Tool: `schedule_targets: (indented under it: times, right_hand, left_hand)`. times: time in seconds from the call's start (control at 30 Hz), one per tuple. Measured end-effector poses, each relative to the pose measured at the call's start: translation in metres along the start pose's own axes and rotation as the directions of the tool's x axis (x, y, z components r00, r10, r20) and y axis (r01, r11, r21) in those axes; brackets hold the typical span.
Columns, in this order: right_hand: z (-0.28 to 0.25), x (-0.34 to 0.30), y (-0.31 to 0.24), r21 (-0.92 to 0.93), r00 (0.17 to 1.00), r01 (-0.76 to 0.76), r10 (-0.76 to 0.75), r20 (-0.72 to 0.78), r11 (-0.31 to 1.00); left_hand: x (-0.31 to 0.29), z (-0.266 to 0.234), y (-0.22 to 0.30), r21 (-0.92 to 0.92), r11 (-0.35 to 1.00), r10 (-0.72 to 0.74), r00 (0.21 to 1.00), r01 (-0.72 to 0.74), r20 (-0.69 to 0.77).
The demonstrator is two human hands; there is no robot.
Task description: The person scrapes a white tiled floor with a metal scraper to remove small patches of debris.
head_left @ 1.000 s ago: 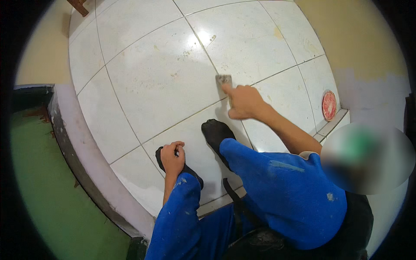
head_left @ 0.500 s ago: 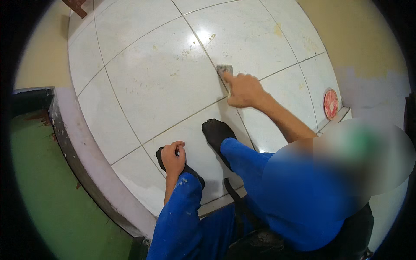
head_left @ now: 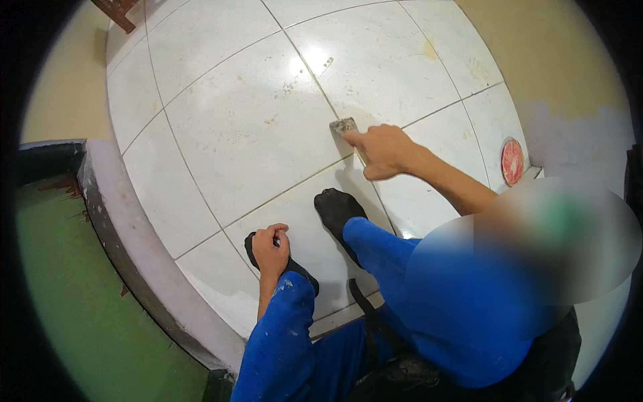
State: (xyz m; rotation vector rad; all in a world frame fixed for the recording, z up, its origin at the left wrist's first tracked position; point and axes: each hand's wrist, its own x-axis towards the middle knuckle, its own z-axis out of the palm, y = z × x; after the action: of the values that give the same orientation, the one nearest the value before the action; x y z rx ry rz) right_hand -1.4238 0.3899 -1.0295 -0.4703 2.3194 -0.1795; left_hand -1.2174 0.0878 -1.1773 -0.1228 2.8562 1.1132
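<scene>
My right hand [head_left: 386, 151] is closed around a scraper, its index finger stretched along toward the flat, smeared grey blade of the scraper [head_left: 344, 126]. The handle is hidden in my palm. The blade is over the white tiled floor [head_left: 231, 144], near a grout line; whether it touches, I cannot tell. My left hand [head_left: 270, 253] rests by the black sock on my left foot [head_left: 250, 249], its fingers curled in a loose pinch with nothing visible in them. Yellowish specks and smears [head_left: 289, 87] dot the tiles beyond the scraper.
A round red lid-like disc [head_left: 512, 162] stands near the right wall [head_left: 569, 74]. At left, a pale curb [head_left: 137, 208] borders a green surface [head_left: 87, 288]. A brown wooden leg [head_left: 119, 12] shows at the far left. My right foot [head_left: 338, 208] is close to the scraper.
My right hand has drawn the scraper a short way toward me, and its blade has turned slightly. My left hand stays by the foot.
</scene>
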Motion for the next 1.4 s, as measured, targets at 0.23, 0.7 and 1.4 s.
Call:
schedule_targets:
  times: [0.23, 0.7, 1.4]
  right_hand:
    - [-0.012, 0.026, 0.013, 0.016, 0.994, -0.067, 0.068, -0.088, 0.998]
    - [-0.011, 0.011, 0.000, 0.020, 0.999, 0.037, -0.037, 0.020, 0.999]
    - [0.043, 0.002, 0.027, 0.218, 0.927, -0.019, 0.099, -0.362, 0.976]
  left_hand:
    - [0.003, 0.003, 0.001, 0.017, 0.999, 0.048, 0.999, -0.048, 0.002]
    - [0.000, -0.002, 0.005, -0.006, 1.000, 0.022, 0.999, -0.022, -0.028]
    - [0.001, 0.004, 0.003, -0.020, 1.000, 0.022, 0.999, -0.023, -0.037]
